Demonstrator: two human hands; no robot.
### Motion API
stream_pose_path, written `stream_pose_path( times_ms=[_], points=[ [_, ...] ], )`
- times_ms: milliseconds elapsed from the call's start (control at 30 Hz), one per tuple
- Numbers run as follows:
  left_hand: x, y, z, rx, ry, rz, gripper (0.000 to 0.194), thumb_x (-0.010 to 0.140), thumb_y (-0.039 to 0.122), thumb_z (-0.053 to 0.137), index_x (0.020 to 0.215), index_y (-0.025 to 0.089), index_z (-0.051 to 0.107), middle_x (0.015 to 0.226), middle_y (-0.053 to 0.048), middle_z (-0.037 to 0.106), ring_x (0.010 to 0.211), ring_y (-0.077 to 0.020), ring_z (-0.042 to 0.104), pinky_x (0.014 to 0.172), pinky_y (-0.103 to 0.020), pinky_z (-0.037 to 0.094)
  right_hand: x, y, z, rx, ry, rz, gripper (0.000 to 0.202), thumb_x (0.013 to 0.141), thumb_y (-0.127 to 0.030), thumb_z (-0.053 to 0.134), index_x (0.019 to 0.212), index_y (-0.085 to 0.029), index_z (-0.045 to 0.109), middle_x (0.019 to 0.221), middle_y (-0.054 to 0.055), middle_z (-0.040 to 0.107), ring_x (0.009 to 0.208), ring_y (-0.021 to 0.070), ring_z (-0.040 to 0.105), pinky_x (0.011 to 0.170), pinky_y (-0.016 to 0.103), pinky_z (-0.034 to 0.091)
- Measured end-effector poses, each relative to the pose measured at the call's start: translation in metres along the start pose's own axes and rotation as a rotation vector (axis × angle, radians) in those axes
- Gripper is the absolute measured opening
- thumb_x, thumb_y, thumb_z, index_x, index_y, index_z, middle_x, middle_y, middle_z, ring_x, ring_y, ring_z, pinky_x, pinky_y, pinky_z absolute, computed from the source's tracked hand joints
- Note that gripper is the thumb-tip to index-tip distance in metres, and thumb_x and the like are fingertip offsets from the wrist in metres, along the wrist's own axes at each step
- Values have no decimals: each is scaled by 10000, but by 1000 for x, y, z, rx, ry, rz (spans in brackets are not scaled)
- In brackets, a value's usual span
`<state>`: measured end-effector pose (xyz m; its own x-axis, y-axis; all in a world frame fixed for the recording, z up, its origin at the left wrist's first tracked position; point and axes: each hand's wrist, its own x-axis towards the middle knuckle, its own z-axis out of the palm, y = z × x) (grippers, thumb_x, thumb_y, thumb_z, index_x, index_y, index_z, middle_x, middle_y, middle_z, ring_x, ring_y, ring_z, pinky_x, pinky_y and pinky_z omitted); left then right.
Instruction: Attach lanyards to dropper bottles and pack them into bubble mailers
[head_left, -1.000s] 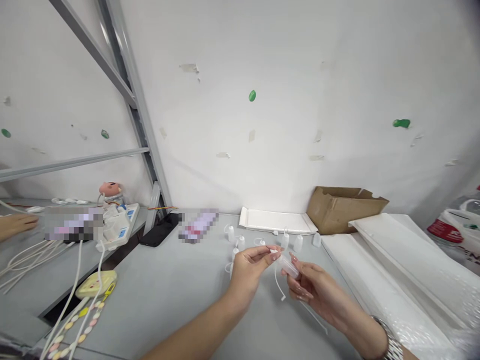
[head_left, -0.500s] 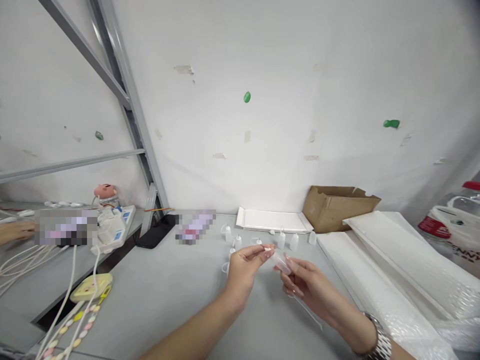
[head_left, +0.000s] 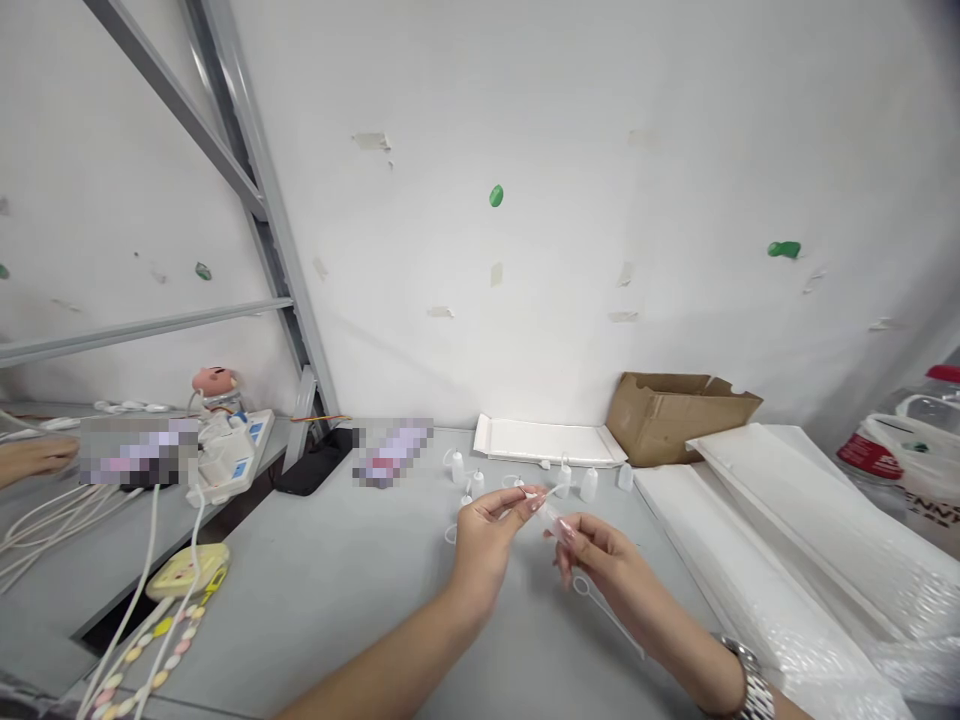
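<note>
Between my hands is a small translucent bottle [head_left: 550, 517], tilted, with a thin white strap at its top. My left hand [head_left: 487, 540] pinches the top end of it. The fingers of my right hand [head_left: 592, 555] are closed round its lower body. Behind my hands several small white bottles [head_left: 589, 485] stand upright on the grey table [head_left: 337, 600], some with looped straps. A thin white strip with a ring [head_left: 607, 610] lies on the table below my right hand.
A white tray [head_left: 547, 442] and a cardboard box [head_left: 675, 415] stand by the wall. Bubble-wrapped packages [head_left: 832, 520] lie at right, near a large plastic bottle [head_left: 870, 450]. At left are a black phone [head_left: 313, 462], cables, a power strip [head_left: 240, 460] and another person's hand [head_left: 41, 458].
My right hand has shifted slightly left and turned on the bottle. The bottle's strap now shows above my left fingertips, and the ringed strip on the table is more exposed.
</note>
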<state>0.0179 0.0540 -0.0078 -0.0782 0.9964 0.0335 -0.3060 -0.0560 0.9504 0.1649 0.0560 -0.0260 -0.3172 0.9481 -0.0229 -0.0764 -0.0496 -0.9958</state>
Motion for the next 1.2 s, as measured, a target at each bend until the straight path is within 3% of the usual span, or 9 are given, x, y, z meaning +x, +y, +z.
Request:
stream_pose_path(
  times_ms=[133, 267, 367, 467, 600, 667, 900, 1067, 1200],
  points=[
    [0, 3, -1, 68, -7, 7, 169, 638, 306, 704, 741, 173, 723, 897, -77, 725, 977, -250, 607, 907, -346, 409, 0, -1, 2, 119, -106, 136, 473, 729, -605, 525, 677, -139, 584, 463, -20, 516, 420, 112, 465, 607, 324, 408],
    [2, 2, -2, 79, 45, -11, 182, 634, 299, 704, 748, 158, 721, 889, -93, 724, 955, -255, 615, 896, -354, 417, 1, -2, 2, -78, 60, 23, 442, 647, -554, 648, 830, -155, 593, 634, 17, 604, 577, 160, 552, 606, 305, 399],
    [3, 1, -2, 61, 39, -23, 187, 622, 299, 713, 737, 151, 718, 882, -102, 723, 944, -258, 620, 894, -363, 421, 0, -2, 2, -182, 105, -49, 395, 626, -505, 692, 811, -173, 583, 623, -3, 582, 592, 160, 543, 590, 289, 382],
    [1, 3, -1, 49, 0, -6, 171, 622, 301, 716, 721, 162, 714, 879, -91, 724, 947, -253, 617, 899, -361, 417, -2, -2, 1, -107, 39, -59, 343, 695, -503, 637, 714, -165, 581, 577, -7, 551, 551, 135, 501, 569, 277, 367],
    [-1, 6, 0, 38, -74, 18, 145, 639, 300, 705, 712, 175, 711, 881, -75, 725, 935, -237, 619, 888, -346, 418, -3, -4, 0, 162, -134, 68, 397, 748, -534, 559, 661, -147, 580, 511, -21, 496, 459, 102, 444, 562, 283, 379],
    [-2, 7, 0, 29, -74, 21, 146, 644, 299, 702, 718, 174, 710, 885, -75, 724, 933, -234, 619, 887, -343, 418, -3, -5, 0, 168, -154, 79, 429, 775, -548, 512, 683, -137, 592, 521, -9, 515, 460, 108, 463, 565, 292, 389],
    [1, 5, -1, -2, -1, 3, 182, 618, 311, 715, 727, 166, 714, 865, -86, 727, 951, -250, 611, 894, -363, 413, -4, -5, 2, -157, 20, -105, 300, 685, -441, 677, 764, -168, 584, 608, -19, 555, 563, 126, 514, 587, 269, 386],
    [-2, 8, -1, 75, -54, 57, 149, 634, 301, 706, 701, 169, 715, 873, -84, 713, 925, -247, 607, 873, -358, 422, -4, -4, -3, 74, -153, -8, 321, 779, -460, 565, 728, -145, 607, 539, -22, 516, 474, 98, 444, 561, 269, 353],
    [-6, 11, 0, 89, -53, 73, 145, 651, 310, 698, 713, 180, 713, 895, -73, 707, 978, -253, 589, 892, -348, 413, -4, -6, -3, 265, -255, 94, 345, 761, -486, 574, 720, -145, 603, 501, -41, 478, 417, 82, 400, 577, 285, 350]
  ],
)
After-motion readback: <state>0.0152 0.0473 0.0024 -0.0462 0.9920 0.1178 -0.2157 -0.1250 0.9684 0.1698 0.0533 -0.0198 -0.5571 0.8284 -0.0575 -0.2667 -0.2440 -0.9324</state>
